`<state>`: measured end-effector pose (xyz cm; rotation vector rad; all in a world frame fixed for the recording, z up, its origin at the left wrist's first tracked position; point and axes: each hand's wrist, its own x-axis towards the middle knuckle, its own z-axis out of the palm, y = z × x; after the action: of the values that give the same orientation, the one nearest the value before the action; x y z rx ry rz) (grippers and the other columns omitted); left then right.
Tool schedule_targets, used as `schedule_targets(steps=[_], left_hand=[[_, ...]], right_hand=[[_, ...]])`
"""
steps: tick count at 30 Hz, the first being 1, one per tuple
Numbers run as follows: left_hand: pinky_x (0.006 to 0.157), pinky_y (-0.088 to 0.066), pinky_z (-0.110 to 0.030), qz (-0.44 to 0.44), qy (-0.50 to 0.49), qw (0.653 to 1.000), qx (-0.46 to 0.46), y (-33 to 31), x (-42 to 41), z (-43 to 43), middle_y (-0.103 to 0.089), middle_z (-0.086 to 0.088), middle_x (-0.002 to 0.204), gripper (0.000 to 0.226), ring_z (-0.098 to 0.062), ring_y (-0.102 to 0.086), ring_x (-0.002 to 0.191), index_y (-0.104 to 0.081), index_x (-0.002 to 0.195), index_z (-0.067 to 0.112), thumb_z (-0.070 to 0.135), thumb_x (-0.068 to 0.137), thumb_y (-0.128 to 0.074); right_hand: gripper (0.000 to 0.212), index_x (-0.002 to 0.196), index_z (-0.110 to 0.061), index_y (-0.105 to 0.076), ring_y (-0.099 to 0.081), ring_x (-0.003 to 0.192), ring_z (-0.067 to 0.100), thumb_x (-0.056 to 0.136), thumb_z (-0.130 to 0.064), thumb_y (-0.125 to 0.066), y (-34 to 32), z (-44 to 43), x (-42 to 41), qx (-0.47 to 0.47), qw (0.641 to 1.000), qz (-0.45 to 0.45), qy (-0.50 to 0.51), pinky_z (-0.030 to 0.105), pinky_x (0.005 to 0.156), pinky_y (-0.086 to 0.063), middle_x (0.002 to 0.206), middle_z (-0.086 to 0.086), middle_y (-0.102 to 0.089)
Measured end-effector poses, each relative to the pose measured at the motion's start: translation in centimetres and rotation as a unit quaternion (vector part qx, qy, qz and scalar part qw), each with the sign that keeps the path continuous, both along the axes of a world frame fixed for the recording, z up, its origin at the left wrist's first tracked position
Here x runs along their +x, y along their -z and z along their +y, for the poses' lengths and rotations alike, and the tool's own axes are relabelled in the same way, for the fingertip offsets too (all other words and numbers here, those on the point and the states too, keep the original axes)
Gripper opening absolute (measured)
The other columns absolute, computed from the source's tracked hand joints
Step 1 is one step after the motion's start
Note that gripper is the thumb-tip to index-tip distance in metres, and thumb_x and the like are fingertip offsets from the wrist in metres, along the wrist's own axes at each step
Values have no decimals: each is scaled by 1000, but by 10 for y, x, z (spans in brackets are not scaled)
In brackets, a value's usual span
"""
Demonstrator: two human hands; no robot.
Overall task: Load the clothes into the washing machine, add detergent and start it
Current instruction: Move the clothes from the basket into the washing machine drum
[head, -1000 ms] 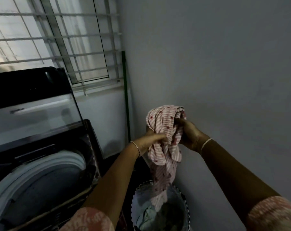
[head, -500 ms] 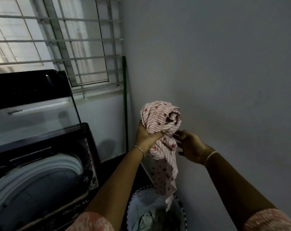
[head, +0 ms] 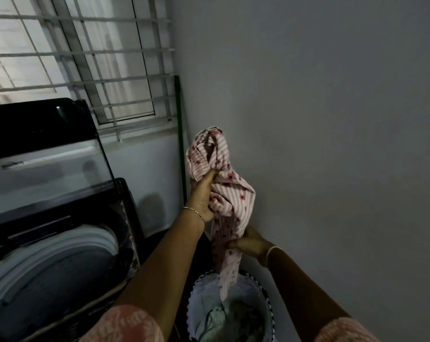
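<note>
Hanging bunched in the air beside the grey wall (head: 332, 119), the pink striped garment (head: 227, 196) with small red flowers trails its loose end down over the laundry basket (head: 264, 291). The left hand (head: 200, 196) holds its upper bundle, grip closed tight on the cloth with the thumb pressed into the folds. The right hand (head: 249, 243) now sits lower than half a second ago, when it was level with the left and only fingering the bundle's side; its grip is pinched round the hanging tail below. The bundle itself has loosened, more cloth now hanging between the two hands. More clothes (head: 223, 319) lie in the basket beneath. To the left stands the washing machine (head: 61, 255), its lid (head: 41, 156) raised and the drum open, well apart from the garment. A green pole (head: 180, 144) leans in the corner, under the barred window (head: 85, 58).
</note>
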<state>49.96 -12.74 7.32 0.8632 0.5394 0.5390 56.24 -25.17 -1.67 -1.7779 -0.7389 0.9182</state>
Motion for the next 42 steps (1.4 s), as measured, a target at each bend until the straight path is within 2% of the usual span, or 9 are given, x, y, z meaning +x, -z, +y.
schedule_targets(steps=[6, 9, 13, 15, 23, 28, 33, 38, 42], left_hand=[[101, -44, -39, -16, 49, 997, -52, -1, 1, 8, -64, -12, 116, 52, -29, -60, 108, -56, 130, 9, 41, 90, -48], [91, -49, -35, 6, 44, 999, -28, 2, 0, 10, -71, -9, 99, 39, -27, -64, 95, -64, 117, 10, 36, 92, -49], [74, -54, -29, 41, 8, 998, 45, 15, -5, 10, -73, -1, 71, 26, -19, -70, 71, -78, 74, 14, 15, 89, -56], [77, -57, -34, 60, -70, 991, 99, 25, -10, 15, -75, -5, 85, 13, -21, -71, 77, -77, 81, 12, 7, 72, -70], [101, -48, -45, 157, -101, 961, 206, 50, -22, 26, -63, -12, 124, 94, -26, -62, 111, -51, 131, 9, 13, 43, -87], [97, -51, -41, 147, -53, 964, 213, 50, -12, 14, -68, -7, 116, 104, -22, -66, 105, -59, 124, 10, 35, 28, -90], [97, -51, -37, 131, 51, 961, 237, 40, -10, 4, -70, -9, 113, 60, -23, -66, 104, -67, 111, 9, 21, 57, -90], [98, -52, -36, 156, 10, 955, 251, 51, 7, 5, -67, -4, 118, 118, -16, -66, 107, -53, 126, 7, 52, 24, -94], [95, -53, -43, 161, -51, 958, 232, 75, 23, 24, -67, -9, 116, 108, -23, -66, 104, -53, 125, 8, 38, 28, -89]], right_hand=[[63, 126, -4, -56, -59, 98, 18, 67, -8, -76, 0, 7, 6, -48, 997, 36, 37, 25, 81, -48, 122, 13, -63], [57, 113, -11, -59, -56, 78, 11, 59, -28, -55, -12, 2, 6, -52, 997, 23, 52, 18, 64, -45, 98, 4, -63], [59, 116, -2, -62, -59, 76, 17, 67, -33, -51, -19, 0, 21, -38, 995, 28, 87, 26, 66, -47, 109, 19, -67], [38, 106, -4, -65, -61, 70, 23, 76, -26, -57, -30, -1, 27, -32, 991, 45, 118, 31, 64, -49, 101, 24, -68], [21, 99, 12, -63, -59, 56, 22, 89, -6, -58, -82, 12, 56, 72, 974, 79, 198, 23, 49, -51, 73, 19, -62], [18, 100, 6, -63, -62, 67, 24, 86, -6, -60, -103, 32, 55, 137, 951, 162, 227, 26, 58, -52, 84, 17, -65], [26, 88, 1, -60, -61, 61, 24, 70, -17, -67, -102, 43, 49, 103, 957, 160, 217, 24, 49, -47, 74, 15, -63], [12, 79, 0, -64, -61, 63, 23, 74, -3, -53, -99, 53, 32, 99, 969, 187, 124, 25, 60, -53, 78, 18, -61], [24, 94, 3, -61, -61, 65, 21, 77, 7, -44, -104, 47, 30, 117, 978, 162, 66, 23, 53, -51, 81, 17, -61]])
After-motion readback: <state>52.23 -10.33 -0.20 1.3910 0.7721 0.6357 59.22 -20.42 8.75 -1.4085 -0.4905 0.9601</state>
